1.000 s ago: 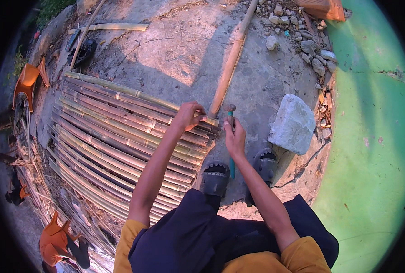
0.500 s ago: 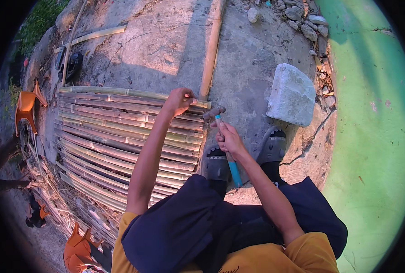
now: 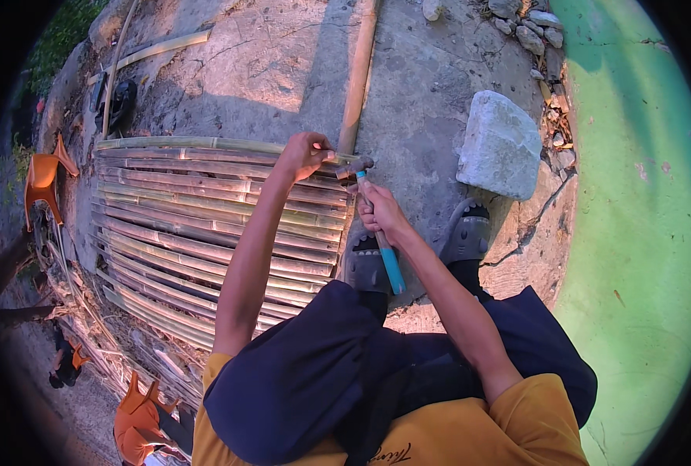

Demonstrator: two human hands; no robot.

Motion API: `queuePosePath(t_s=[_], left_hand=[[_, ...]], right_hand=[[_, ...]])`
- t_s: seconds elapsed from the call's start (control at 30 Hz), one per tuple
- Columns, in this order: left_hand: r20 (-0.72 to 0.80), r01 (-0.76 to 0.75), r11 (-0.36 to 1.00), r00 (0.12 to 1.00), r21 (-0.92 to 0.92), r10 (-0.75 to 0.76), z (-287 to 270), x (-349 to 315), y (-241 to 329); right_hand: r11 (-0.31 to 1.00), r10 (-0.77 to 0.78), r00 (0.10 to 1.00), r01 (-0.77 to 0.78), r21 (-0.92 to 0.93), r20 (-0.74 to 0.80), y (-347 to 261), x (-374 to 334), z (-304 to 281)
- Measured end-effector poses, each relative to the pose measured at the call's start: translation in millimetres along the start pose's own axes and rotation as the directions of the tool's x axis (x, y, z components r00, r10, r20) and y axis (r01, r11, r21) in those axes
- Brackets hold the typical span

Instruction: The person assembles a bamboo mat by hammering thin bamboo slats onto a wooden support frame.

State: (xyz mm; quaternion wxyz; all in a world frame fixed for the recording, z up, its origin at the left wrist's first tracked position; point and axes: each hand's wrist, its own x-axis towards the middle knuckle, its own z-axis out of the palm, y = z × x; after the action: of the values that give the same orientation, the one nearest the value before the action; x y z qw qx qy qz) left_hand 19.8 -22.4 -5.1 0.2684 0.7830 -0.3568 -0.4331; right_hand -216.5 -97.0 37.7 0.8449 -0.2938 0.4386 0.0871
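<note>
My right hand (image 3: 382,208) grips a hammer (image 3: 392,270) by its handle, which has a blue lower grip. The metal hammer head (image 3: 354,166) is over the right end of the topmost bamboo slat (image 3: 190,143), close to my left fingertips. My left hand (image 3: 307,154) rests at that slat end with thumb and fingers pinched together; what they hold is too small to make out. Below it, several split bamboo slats (image 3: 229,203) lie side by side as a panel. Their right ends lie along a bamboo pole (image 3: 357,85) that runs away from me.
A large pale stone block (image 3: 499,146) sits right of my feet. Smaller rocks (image 3: 530,39) lie at the far right beside a green painted surface (image 3: 633,233). Orange chairs (image 3: 41,182) stand at left, with a person in orange (image 3: 134,431) at lower left. A loose bamboo strip (image 3: 163,48) lies far left.
The hammer head has moved left and away from me, nearer my left fingertips and the slat end. My left hand keeps its pinch there. The whole view has shifted slightly.
</note>
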Motion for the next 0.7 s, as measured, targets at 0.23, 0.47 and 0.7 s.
queuePosePath(t_s=[0.23,0.47,0.7], left_hand=[[-0.060,-0.101,0.992,0.993,0.081,0.106,-2.4,-5.0,-1.8],[-0.052,-0.111,0.989,0.992,0.097,0.117,-8.6,-12.9,-1.4],[-0.162,-0.285,0.928,0.931,0.241,0.328,-0.2,-29.8,14.3]], right_hand=[[0.999,0.036,0.999,-0.036,0.030,0.015,0.1,-2.0,-1.1],[0.999,0.003,1.000,-0.003,-0.041,-0.017,15.3,-20.7,-9.8],[0.989,-0.140,0.978,0.132,-0.060,-0.155,-6.7,-38.8,-32.2]])
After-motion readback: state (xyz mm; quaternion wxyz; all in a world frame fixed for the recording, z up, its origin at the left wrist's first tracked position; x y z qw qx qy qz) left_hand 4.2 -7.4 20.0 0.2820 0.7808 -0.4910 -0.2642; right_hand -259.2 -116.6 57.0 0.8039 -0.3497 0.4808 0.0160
